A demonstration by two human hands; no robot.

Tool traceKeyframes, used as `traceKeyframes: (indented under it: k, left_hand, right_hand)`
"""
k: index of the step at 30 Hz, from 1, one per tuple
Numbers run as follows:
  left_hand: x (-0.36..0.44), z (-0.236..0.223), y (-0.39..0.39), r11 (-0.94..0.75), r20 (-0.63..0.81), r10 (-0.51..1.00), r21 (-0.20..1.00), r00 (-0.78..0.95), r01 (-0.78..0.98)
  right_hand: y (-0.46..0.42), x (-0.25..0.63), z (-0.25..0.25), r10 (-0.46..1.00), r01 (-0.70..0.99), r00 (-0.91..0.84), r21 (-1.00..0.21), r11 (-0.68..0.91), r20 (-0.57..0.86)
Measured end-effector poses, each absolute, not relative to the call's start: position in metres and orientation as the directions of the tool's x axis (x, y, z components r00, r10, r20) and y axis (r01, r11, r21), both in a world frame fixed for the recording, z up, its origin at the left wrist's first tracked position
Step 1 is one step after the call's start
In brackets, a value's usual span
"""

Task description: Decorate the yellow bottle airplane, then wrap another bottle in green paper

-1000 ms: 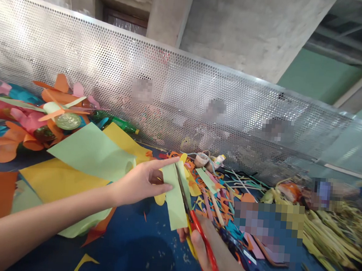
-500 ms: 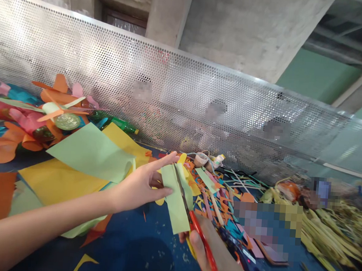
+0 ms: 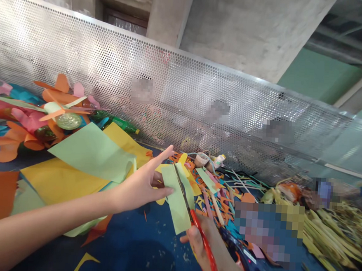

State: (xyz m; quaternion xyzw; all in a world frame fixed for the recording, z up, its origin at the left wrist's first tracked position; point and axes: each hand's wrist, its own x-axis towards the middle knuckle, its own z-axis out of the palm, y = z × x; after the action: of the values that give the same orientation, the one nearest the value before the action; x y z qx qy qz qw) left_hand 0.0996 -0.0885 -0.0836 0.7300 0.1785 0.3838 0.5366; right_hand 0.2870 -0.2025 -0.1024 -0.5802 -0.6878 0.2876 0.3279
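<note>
- Right at the centre of the dial, here's the pale green paper [image 3: 177, 211], up off the blue table [image 3: 148, 249], its lower end pointing towards six o'clock!
- Across it go the red-handled scissors [image 3: 195, 220], tips at eleven o'clock, handles down at five, green showing on both sides of the blades; whether those blades are parted, no telling from here.
- The left hand [image 3: 143, 186], in from nine o'clock, grasps the paper's left edge: thumb in front, index finger stretched to one o'clock, other fingers partly hidden.
- The right hand [image 3: 218, 247], at five o'clock, is wrapped round the scissor handles, a firm grasp.
- Out to three o'clock, a riot of coloured scraps [image 3: 225, 204]; a small white bottle [image 3: 219, 160] sits at one.
- Ten o'clock: a green sheet [image 3: 89, 152] overlapping yellow sheets [image 3: 63, 181], with paper flowers [image 3: 60, 86] heaped beyond.
- Far out past three, long yellowish husks [image 3: 328, 240].
- And at twelve, the perforated metal screen [image 3: 184, 86], spanning the whole back!
</note>
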Motion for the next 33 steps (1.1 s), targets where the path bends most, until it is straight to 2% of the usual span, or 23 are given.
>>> traceKeyframes:
  k: [5, 11, 15, 19, 21, 23, 25, 29, 33]
  left_hand:
    - [0.103, -0.088, -0.081, -0.341, 0.354, 0.717, 0.930, 0.601, -0.140]
    - [0.108, -0.088, -0.070, -0.114, 0.173, 0.772, 0.984, 0.611, -0.134]
    - [0.110, -0.091, -0.069, -0.060, 0.109, 0.766, 0.993, 0.634, -0.099]
    - [0.109, -0.091, -0.072, -0.108, 0.110, 0.704, 0.993, 0.702, -0.048]
    - [0.107, -0.091, -0.073, -0.111, 0.079, 0.705, 0.994, 0.705, -0.001]
    - [0.106, -0.090, -0.072, -0.097, 0.043, 0.726, 0.994, 0.687, 0.041]
    - [0.104, -0.088, -0.070, -0.081, 0.025, 0.748, 0.995, 0.664, 0.053]
    - [0.101, -0.080, -0.065, -0.078, 0.031, 0.734, 0.996, 0.678, 0.039]
    - [0.098, -0.072, -0.062, -0.108, 0.051, 0.680, 0.994, 0.731, 0.031]
  right_hand:
    - [-0.199, 0.287, -0.115, 0.992, 0.547, 0.015, -0.832, 0.097, 0.125]
    - [-0.198, 0.282, -0.125, 0.984, 0.461, 0.168, -0.887, -0.033, 0.051]
    - [-0.193, 0.284, -0.123, 0.958, 0.248, 0.282, -0.960, -0.126, -0.053]
    - [-0.177, 0.298, -0.114, 0.951, -0.001, 0.307, -1.000, -0.022, -0.021]
    - [-0.171, 0.306, -0.111, 0.960, -0.043, 0.278, -0.999, -0.019, -0.030]
    - [-0.170, 0.313, -0.110, 0.966, 0.038, 0.259, -0.998, -0.040, -0.029]
    - [-0.174, 0.316, -0.109, 0.978, 0.232, 0.207, -0.972, -0.020, 0.030]
    - [-0.191, 0.311, -0.105, 0.986, 0.661, -0.064, -0.734, 0.157, 0.153]
    - [-0.199, 0.302, -0.104, 0.967, 0.794, -0.187, -0.553, 0.252, 0.173]
